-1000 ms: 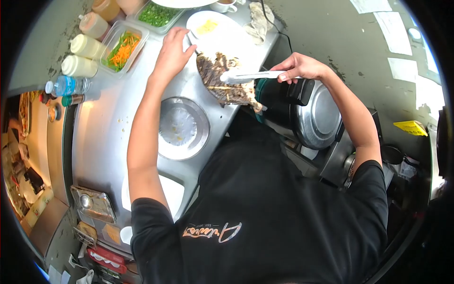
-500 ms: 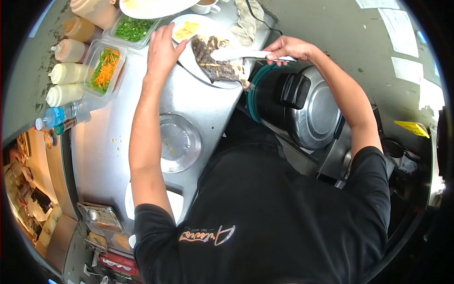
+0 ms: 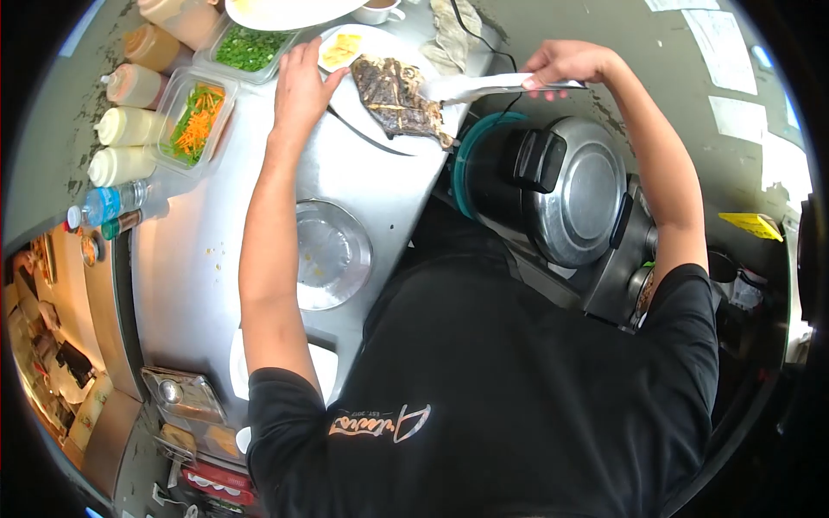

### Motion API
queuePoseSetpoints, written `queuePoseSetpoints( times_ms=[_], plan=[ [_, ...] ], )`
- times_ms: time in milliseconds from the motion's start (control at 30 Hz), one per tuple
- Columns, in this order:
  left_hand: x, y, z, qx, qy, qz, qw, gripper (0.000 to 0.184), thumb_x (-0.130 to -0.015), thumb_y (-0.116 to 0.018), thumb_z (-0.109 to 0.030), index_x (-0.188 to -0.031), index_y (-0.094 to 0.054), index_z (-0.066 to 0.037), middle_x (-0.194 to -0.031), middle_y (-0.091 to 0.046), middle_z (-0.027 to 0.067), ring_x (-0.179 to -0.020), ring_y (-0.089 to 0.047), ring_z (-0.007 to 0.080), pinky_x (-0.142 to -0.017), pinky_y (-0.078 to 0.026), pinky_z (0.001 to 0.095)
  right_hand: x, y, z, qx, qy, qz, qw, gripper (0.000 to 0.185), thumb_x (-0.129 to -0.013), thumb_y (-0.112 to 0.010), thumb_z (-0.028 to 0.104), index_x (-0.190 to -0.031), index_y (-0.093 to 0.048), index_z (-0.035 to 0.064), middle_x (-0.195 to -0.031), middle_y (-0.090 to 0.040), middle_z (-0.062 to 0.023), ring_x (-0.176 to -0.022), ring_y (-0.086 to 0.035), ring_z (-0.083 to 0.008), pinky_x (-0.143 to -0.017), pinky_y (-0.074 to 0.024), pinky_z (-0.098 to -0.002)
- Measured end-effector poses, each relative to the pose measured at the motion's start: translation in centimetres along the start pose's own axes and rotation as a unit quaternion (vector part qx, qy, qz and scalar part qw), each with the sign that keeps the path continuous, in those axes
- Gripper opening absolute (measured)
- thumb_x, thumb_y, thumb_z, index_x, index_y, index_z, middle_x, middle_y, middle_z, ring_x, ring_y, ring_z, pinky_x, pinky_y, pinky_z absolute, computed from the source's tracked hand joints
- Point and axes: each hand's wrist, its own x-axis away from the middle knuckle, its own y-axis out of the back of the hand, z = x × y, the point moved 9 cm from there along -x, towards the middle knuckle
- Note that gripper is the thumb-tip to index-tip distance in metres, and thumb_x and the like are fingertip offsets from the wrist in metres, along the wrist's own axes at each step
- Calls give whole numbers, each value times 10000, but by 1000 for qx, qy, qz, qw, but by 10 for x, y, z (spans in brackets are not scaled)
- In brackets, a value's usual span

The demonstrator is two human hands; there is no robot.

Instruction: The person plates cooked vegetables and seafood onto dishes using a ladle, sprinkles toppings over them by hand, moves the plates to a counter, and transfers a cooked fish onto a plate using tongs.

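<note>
My left hand [image 3: 300, 93] is at the left rim of a white plate [image 3: 348, 105], fingers stretched and thumb apart. On the plate lies a flat, charred piece of food [image 3: 395, 101] that looks like grilled fish, beside a small white dish [image 3: 327, 60] of yellow pieces. My right hand [image 3: 570, 66] grips the handle end of metal tongs [image 3: 484, 85]. The tongs' tips are at the right edge of the charred food; I cannot tell whether they touch it.
Sauce bottles [image 3: 127, 126], a container of shredded carrot and greens [image 3: 195, 125] and one of chopped green onion [image 3: 250, 50] line the left. A round metal tray [image 3: 332, 255] rests on the steel counter [image 3: 216, 319]. A large lidded cooker [image 3: 579, 186] stands at right.
My right hand has moved up and to the right, drawing the tongs' tips from over the charred food to its right edge. My left hand stays at the plate's rim.
</note>
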Motion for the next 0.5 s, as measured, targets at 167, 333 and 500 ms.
queuePoseSetpoints(
  times_ms=[167,333,500],
  plan=[
    [54,49,15,183,86,3,979,539,-892,-722,-177,-1368,-523,-19,-1353,-553,180,-1238,-516,332,-1062,-413,403,72,-29,39,82,153,-82,981,623,-844,-764,454,-1296,-652,41,-944,-719,-69,-792,-643,-161,-727,-533,-316],
    [151,126,45,111,187,-127,968,378,-1000,-607,-171,-1336,-552,-5,-1349,-578,147,-1159,-593,259,-973,-500,369,-1,-176,102,-17,299,-172,938,694,-868,-710,521,-1291,-603,-19,-1205,-661,-244,-1122,-636,-365,-947,-507,-436],
    [196,151,37,90,165,-158,969,341,-1001,-589,-140,-1309,-551,0,-1279,-585,152,-1051,-596,260,-881,-515,377,-92,-272,165,-112,294,-261,913,533,-897,-691,388,-1145,-619,-79,-982,-672,-288,-974,-659,-439,-834,-529,-497]
  ],
)
